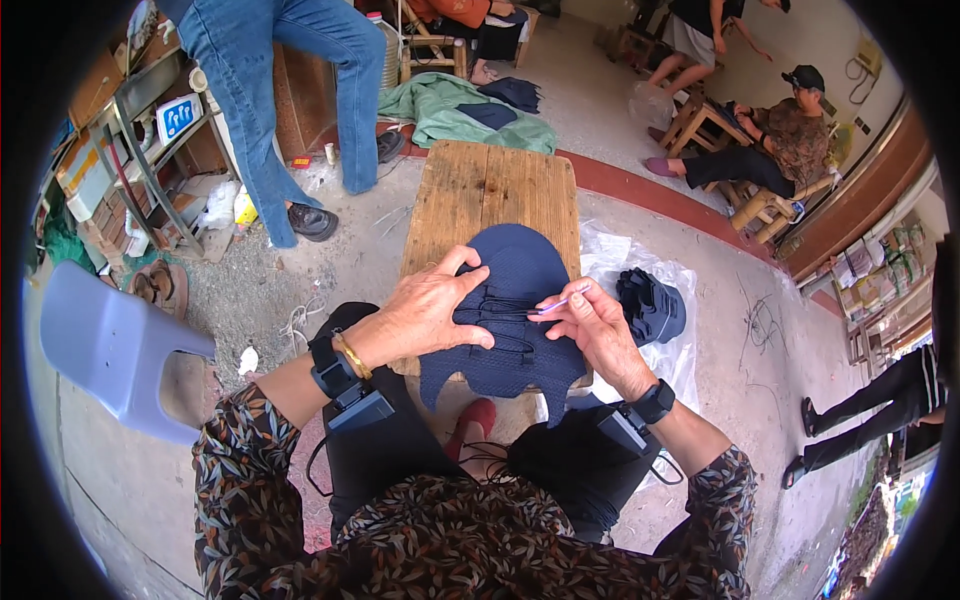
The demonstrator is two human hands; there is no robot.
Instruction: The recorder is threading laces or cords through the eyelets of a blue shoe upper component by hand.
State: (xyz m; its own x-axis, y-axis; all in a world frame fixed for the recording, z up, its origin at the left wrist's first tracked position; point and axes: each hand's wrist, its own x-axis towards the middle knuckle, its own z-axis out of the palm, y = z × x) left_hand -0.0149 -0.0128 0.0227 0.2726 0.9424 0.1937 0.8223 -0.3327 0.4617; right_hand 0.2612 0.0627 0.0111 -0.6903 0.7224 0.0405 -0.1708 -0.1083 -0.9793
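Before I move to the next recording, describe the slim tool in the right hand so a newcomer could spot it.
Find the wooden table at centre, then the navy fabric piece across its near end. Over that, the right hand holds the slim tool: a pale purple stick against the navy.

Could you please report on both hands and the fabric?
Left hand spread on fabric; right hand pinching thin purple tool. Fabric lying on table, dark cords across it. No obstruction seen.

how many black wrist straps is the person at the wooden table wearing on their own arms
2: one behind the left hand on the navy cloth, another behind the right hand holding a slim tool. Sleeves could hide more.
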